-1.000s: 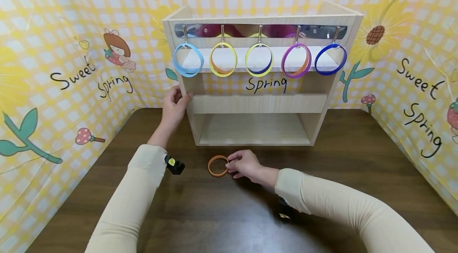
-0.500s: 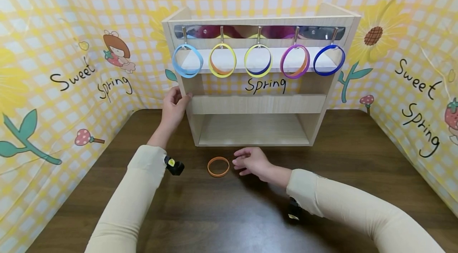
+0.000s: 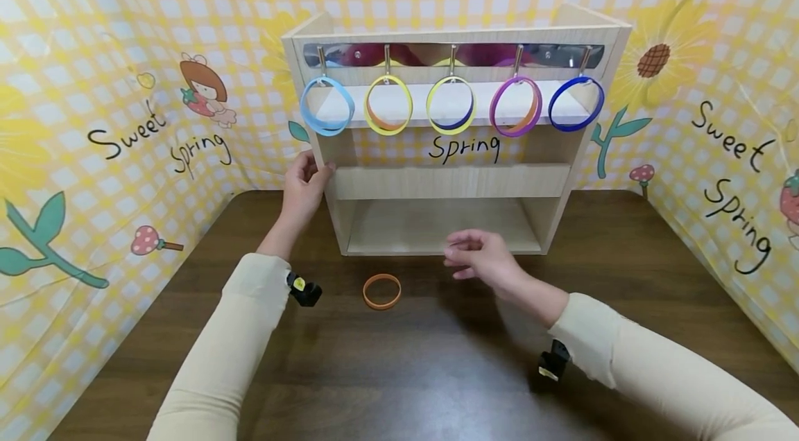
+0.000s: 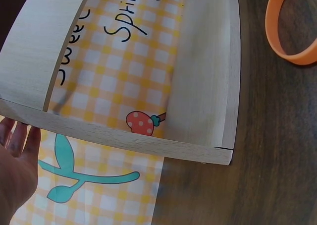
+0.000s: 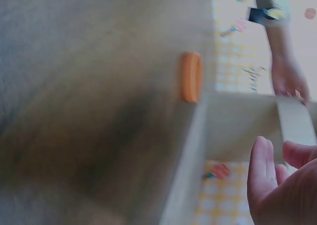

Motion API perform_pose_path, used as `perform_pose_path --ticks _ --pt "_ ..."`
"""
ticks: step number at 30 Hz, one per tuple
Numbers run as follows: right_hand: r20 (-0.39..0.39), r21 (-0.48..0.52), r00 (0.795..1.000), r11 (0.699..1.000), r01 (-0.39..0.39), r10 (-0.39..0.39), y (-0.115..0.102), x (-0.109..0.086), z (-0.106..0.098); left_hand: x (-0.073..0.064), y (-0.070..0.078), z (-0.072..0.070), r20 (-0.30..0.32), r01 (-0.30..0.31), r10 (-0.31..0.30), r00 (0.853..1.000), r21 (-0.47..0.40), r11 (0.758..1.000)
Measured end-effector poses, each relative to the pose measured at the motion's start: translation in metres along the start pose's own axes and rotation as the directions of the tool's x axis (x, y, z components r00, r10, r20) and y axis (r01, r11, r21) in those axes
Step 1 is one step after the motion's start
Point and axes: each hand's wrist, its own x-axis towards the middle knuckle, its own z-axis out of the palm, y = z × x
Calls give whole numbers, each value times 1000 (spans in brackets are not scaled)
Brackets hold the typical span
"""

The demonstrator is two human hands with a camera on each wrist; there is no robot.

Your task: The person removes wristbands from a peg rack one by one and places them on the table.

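Observation:
My left hand (image 3: 301, 184) holds the left side panel of a small wooden shelf rack (image 3: 449, 181), thumb over its front edge. In the left wrist view, fingers (image 4: 30, 143) of that hand lie against the panel's outer face. An orange silicone wristband (image 3: 382, 307) lies flat on the table in front of the rack. To the right of this band my right hand (image 3: 483, 259) is raised over the table, fingers loosely bent, holding nothing. The right wrist view is blurred; it shows the right hand's thumb and fingers apart.
Several wristbands hang from hooks on a shiny metal strip (image 3: 406, 55): light blue (image 3: 304, 107) at left, yellow, purple, and dark blue (image 3: 602, 105) at right. Some show a second colour inside. Yellow checked cloth (image 3: 250, 25) encloses the dark wooden table (image 3: 349, 372).
My right hand has let go of the orange wristband, then moved right and up from it. The band stays on the table. My left hand has kept its place on the rack.

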Motion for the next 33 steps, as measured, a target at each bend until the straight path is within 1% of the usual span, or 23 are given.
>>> perform_pose_path --ticks 4,10,15,19,24,28,33 --pt "-35 16 997 997 75 -74 -17 -6 -21 -2 3 1 2 6 -6 1000 4 1000" --pt "-106 26 982 987 160 -156 -41 -15 -54 -3 2 1 -1 23 -23 1000 21 1000" --pt "-177 97 964 971 219 -200 -62 -20 -77 -3 3 1 -5 28 -28 1000 23 999" --pt "-238 178 946 948 265 -220 -76 -22 -94 -3 3 0 2 20 -20 1000 27 999" --pt "-288 241 924 915 324 -252 -94 -21 -112 -3 3 -1 0 15 -15 1000 25 1000" --pt "-314 297 917 892 341 -246 -105 -19 -121 -3 1 -1 -1 14 -14 1000 21 1000" --pt "-341 352 910 865 357 -236 -115 -19 -128 -1 1 1 -3 -2 2 1000 14 1000"
